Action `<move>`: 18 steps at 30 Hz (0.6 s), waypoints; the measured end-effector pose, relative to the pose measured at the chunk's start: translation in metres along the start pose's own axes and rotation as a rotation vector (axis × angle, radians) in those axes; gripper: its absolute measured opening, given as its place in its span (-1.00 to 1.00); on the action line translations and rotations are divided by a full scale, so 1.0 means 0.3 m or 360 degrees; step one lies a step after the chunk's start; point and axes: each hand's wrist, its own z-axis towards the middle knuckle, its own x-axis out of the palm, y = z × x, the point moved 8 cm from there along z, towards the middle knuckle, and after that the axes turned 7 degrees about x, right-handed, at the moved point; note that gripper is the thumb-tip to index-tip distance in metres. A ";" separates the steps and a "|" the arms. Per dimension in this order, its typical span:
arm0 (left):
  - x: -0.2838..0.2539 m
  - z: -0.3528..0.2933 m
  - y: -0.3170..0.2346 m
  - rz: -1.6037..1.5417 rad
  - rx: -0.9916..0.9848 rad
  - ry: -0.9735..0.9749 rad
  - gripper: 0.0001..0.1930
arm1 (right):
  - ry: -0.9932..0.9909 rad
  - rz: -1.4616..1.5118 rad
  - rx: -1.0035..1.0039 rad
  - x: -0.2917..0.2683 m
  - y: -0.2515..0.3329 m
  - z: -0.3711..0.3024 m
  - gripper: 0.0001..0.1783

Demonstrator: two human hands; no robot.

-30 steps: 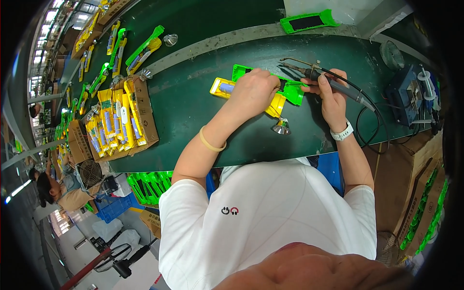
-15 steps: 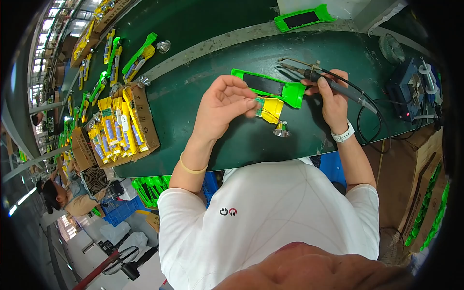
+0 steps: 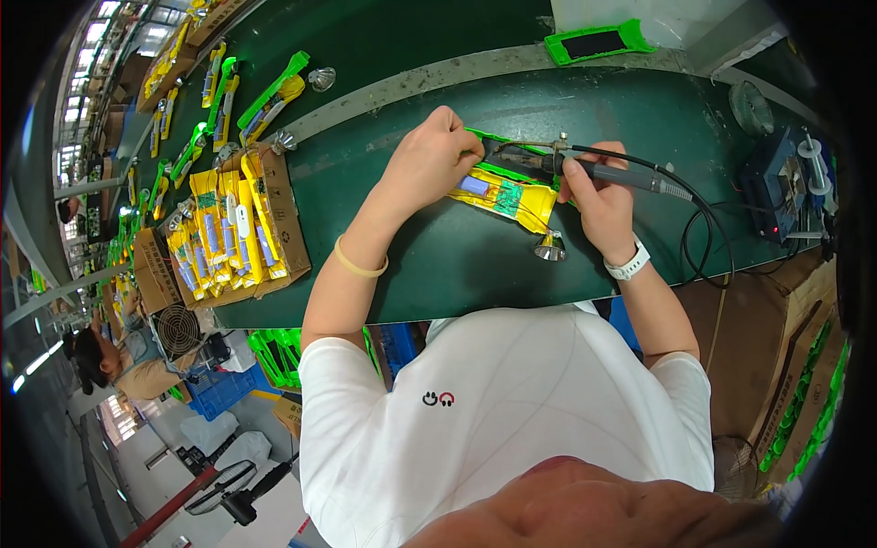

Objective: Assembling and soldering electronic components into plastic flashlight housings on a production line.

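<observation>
Right hand [image 3: 598, 196]: fingers clamped on the grey soldering iron [image 3: 630, 176], thumb along the near side of the handle; white strap watch [image 3: 628, 262] on that wrist. Left hand [image 3: 429, 160]: fingers curled inward, thumb and forefinger near together at the left end of the green housing; tips partly hidden, cannot tell if they grip it; thin yellow band [image 3: 358, 260] on that wrist. Between the hands, nearest first: shiny cone-shaped metal reflector [image 3: 550, 247], joined by thin wire to the yellow shell [image 3: 527, 212], which lies open side up on the dark green, scuffed surface [image 3: 393, 283]; shell is plastic, long and narrow, with a purple cylindrical cell [image 3: 474, 185] and a flat green circuit board [image 3: 508, 198] inside. Just beyond, alongside it, the bright green plastic housing [image 3: 516, 172] with a dark flat panel, partly under the iron. Iron points left over the housing, slim metal guide tube above, black cable looping right. Left: brown cardboard box [image 3: 292, 215] of similar yellow shells. Right: boxy blue soldering station [image 3: 776, 183]. Far edge: another green housing [image 3: 598, 43], black panel, well apart.
</observation>
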 end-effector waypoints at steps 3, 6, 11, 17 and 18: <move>0.012 0.008 0.004 0.0052 -0.0051 0.0109 -0.93 | -0.0003 -0.0066 -0.0060 0.001 -0.013 0.001 -0.73; 0.017 0.013 0.003 0.0085 -0.0014 0.0131 -0.92 | 0.0029 -0.0099 -0.0031 0.011 -0.018 0.006 -0.72; 0.020 0.023 -0.005 0.0179 0.0035 0.0181 -0.93 | 0.0019 -0.0115 -0.0043 0.027 -0.024 0.008 -0.73; 0.024 0.039 -0.009 0.0259 0.0024 0.0269 -0.94 | -0.0011 -0.0054 -0.0055 -0.005 0.015 -0.013 -0.78; 0.025 0.042 -0.007 0.0261 0.0021 0.0265 -0.94 | -0.0092 -0.0052 -0.0026 -0.024 0.027 -0.017 -0.81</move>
